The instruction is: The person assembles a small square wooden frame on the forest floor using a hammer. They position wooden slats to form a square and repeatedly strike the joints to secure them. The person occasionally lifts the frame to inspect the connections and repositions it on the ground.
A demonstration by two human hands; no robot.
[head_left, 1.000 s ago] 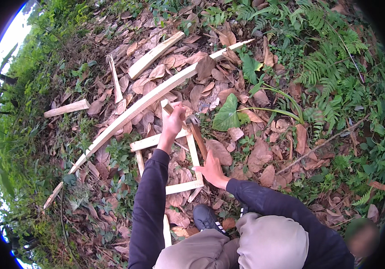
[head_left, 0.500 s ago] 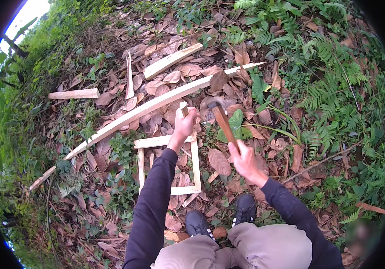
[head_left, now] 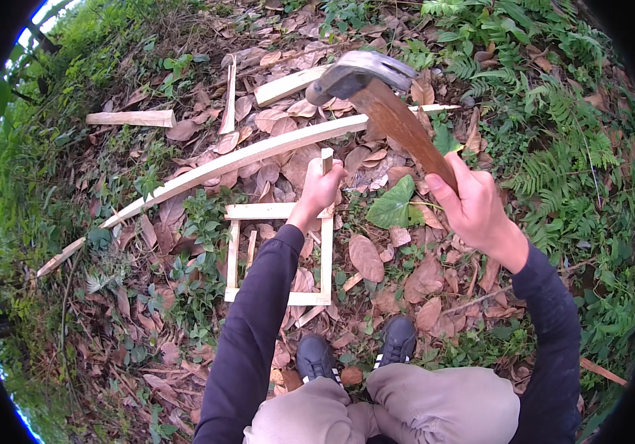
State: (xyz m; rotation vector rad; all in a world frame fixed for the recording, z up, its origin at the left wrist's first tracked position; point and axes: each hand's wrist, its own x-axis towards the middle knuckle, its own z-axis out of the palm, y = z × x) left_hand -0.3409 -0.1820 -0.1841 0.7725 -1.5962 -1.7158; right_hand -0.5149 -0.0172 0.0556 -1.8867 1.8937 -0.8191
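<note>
My right hand [head_left: 478,212] is wrapped round the wooden handle of a claw hammer [head_left: 399,118], raised high with its metal head toward the upper middle. My left hand [head_left: 319,189] grips a short wooden stake [head_left: 326,160], whose squared top pokes up above the fist; its lower part is hidden. Just beneath my left forearm lies a rectangular frame of pale wood strips [head_left: 326,255], its upper right corner partly covered by the left hand. The hammer head is apart from the stake.
Beyond the frame a long pale pole [head_left: 251,155] runs across the leaf-strewn ground. Behind it lie a wood block [head_left: 288,85], a thin split piece [head_left: 229,100] and another short length [head_left: 131,118]. Ferns [head_left: 554,177] grow at right. My shoes [head_left: 395,340] stand near the frame.
My right hand has lifted the hammer up and to the right, so it looms larger. The left hand keeps the stake near the frame's corner. The whole view has shifted slightly.
</note>
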